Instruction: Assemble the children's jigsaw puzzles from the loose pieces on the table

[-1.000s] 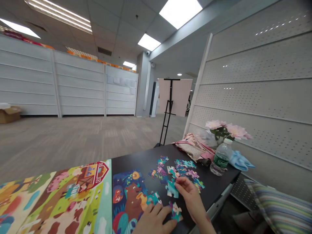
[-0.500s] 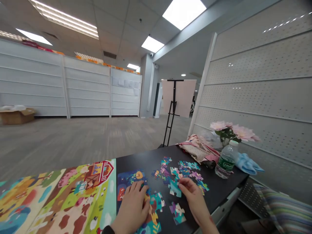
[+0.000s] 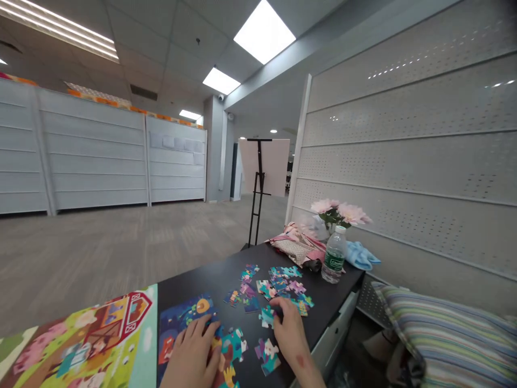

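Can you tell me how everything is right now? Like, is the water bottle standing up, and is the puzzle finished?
Left hand: resting on the puzzle, fingers spread.
Right hand: touching a loose piece.
Teal puzzle piece: lying flat by the right hand.
Night-scene puzzle: unfinished.
Loose puzzle pieces: scattered on the table.
Water bottle: standing upright, cap on.
Blue cloth: crumpled.

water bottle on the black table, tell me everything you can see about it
The water bottle is clear, ribbed plastic with a white cap and a green label, and it looks to hold water. It stands upright near the far right edge of the black table, close beside a blue cloth, though any contact is hard to tell. Pink flowers rise just behind it.
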`<state>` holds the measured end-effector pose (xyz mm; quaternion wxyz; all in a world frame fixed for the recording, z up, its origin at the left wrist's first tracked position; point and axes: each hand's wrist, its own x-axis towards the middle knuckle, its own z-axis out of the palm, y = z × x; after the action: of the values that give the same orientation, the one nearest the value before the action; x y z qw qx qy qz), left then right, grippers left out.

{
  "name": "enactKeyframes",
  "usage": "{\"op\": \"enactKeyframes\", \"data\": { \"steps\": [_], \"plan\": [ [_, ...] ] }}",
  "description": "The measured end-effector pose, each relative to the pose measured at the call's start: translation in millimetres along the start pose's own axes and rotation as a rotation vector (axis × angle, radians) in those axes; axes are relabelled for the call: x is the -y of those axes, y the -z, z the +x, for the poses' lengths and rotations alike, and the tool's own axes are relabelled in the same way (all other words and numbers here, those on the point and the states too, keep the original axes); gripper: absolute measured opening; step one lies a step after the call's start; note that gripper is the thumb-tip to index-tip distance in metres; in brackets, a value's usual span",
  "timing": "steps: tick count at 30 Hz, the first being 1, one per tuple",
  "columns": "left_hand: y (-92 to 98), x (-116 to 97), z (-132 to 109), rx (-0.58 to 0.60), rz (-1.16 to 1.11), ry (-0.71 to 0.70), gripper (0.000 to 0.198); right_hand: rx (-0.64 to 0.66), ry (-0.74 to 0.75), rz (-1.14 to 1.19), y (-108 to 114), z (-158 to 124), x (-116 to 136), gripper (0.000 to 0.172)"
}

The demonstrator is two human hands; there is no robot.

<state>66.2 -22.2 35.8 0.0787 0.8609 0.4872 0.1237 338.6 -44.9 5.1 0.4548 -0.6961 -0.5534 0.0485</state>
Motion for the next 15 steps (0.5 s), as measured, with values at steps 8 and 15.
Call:
{"op": "enactKeyframes", "data": {
  "steps": [8,15],
  "plan": [
    [1.3,-0.7,2.5,0.011,-0.009,0.006,0.049,0.022,0.039,-0.150,46.4,53.2,-25.9,0.036],
    [4.9,0.3,2.3,0.016,-0.052,-0.002,0.049,0.343,0.192,-0.144,33.4,86.8,-16.1,0.047]
  ]
}}
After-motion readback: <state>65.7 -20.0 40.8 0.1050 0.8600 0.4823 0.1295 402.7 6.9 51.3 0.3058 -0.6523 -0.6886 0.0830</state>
